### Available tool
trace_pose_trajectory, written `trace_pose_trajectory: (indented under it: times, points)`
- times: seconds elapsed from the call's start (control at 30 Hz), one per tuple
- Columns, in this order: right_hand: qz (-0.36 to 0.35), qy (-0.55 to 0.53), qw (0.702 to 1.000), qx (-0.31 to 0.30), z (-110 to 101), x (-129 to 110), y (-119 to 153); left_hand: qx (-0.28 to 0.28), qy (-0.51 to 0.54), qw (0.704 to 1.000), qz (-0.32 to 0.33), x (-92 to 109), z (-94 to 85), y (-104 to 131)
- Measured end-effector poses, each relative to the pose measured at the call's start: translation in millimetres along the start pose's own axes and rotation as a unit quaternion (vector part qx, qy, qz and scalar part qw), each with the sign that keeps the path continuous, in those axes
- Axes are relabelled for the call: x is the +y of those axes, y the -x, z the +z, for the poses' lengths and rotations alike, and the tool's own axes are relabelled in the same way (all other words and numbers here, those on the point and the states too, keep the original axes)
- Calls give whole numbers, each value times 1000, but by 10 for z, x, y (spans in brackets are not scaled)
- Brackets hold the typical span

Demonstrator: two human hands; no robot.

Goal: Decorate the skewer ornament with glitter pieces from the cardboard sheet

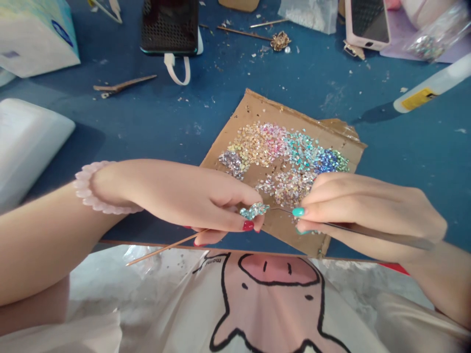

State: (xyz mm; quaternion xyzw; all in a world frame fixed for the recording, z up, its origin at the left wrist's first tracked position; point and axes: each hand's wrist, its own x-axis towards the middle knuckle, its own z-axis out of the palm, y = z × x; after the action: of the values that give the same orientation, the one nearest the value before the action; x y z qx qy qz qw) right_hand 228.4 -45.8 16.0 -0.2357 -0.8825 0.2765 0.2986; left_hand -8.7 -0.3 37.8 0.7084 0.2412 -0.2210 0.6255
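My left hand point(206, 198) is closed, pinching a hair stick point(169, 246) with a small ornament point(253, 211) covered in turquoise and clear rhinestones. The stick's thin brown shaft points down to the left below my fingers. Closed around slim metal tweezers point(353, 228), my right hand point(368, 211) has their fine tip point(277, 209) close to the ornament; whether it touches or grips a stone is too small to tell. Beneath both hands lies a cardboard sheet point(235, 122) bearing loose rhinestones point(272, 142) grouped by colour: yellow, pink, turquoise, blue, green, grey and clear.
Across the blue table point(121, 117) lie a hair clip point(121, 87), a black phone-like device point(170, 24) with a white cable, a flower-topped hair stick point(280, 41), a pink-cased phone point(368, 22) and a glue bottle point(430, 88). A tissue box point(40, 44) stands far left.
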Motion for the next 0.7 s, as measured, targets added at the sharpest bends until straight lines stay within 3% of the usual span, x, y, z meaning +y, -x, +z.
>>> trace_pose_trajectory:
  times: [0.5, 0.7]
  points:
    - [-54, -25, 995, 86, 28, 133, 28, 0, 31, 999, 33, -31, 23, 1]
    - [-70, 95, 985, 125, -85, 334, 31, 38, 29, 998, 44, -50, 31, 33]
